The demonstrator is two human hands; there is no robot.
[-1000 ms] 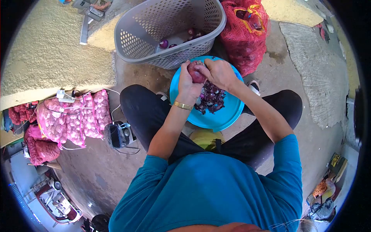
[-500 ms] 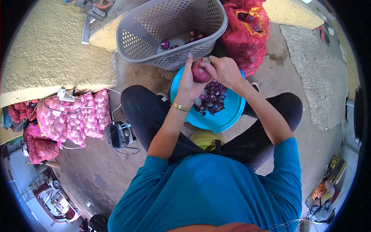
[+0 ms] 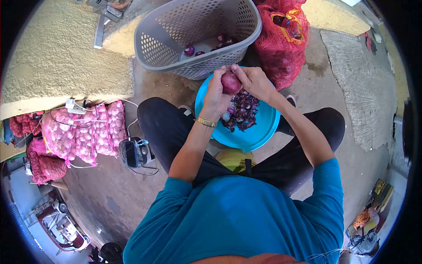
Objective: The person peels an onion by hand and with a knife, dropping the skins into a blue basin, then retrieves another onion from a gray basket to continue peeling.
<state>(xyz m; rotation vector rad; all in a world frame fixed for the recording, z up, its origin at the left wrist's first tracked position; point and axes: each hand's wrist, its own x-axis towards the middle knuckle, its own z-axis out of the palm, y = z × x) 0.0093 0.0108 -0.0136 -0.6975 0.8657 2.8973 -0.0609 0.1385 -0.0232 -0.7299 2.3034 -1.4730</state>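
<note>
A large red onion (image 3: 231, 83) is cupped in my left hand (image 3: 214, 94), its fingers wrapped round the far side. My right hand (image 3: 256, 82) is closed against the onion's upper right, thumb pressed near its top; I cannot tell what else its fingers hold. Both hands are over a light blue basin (image 3: 259, 136). Dark purple onion skins and scraps (image 3: 244, 112) lie in the basin, below the hands.
Just beyond the basin stands a grey perforated basket (image 3: 176, 68) with several purple onions (image 3: 189, 51) inside. A red mesh sack (image 3: 281, 57) leans beside it. Pink net bags of bulbs (image 3: 83, 132) and a corded black device (image 3: 133, 154) are at the left.
My right hand has shifted slightly left, its thumb now at the onion's top. My left fingers have folded over the far side of the onion, which has turned a little.
</note>
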